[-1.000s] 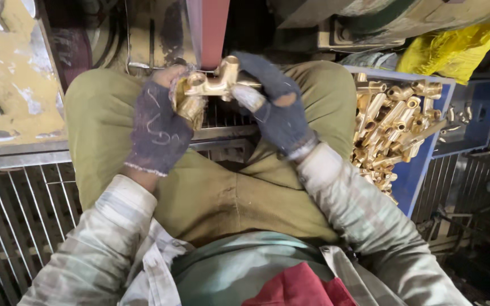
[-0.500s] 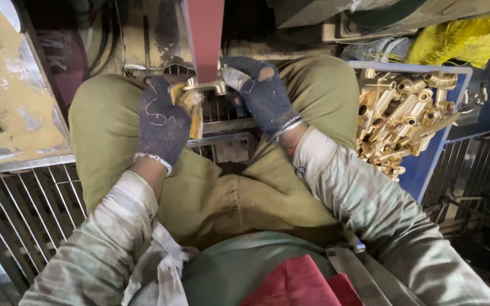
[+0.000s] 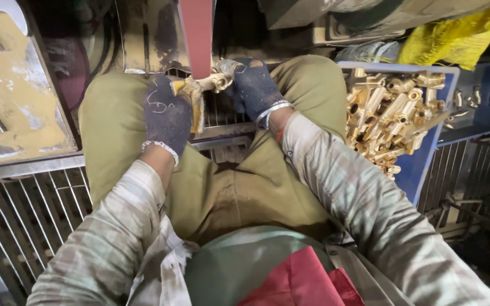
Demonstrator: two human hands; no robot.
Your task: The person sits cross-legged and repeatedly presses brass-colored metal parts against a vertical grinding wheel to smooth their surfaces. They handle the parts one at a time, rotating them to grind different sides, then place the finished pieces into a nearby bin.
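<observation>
Between both hands [image 3: 211, 102], seemingly, brass fitting [image 3: 208, 84].

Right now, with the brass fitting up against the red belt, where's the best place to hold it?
Probably by its two ends, one from each side. The brass fitting lies crosswise with its middle at the red belt. The left hand and right hand grip it that way, fingers off the belt.

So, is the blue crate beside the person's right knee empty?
No, the blue crate is piled with shiny brass fittings that reach up to its rim.
</observation>
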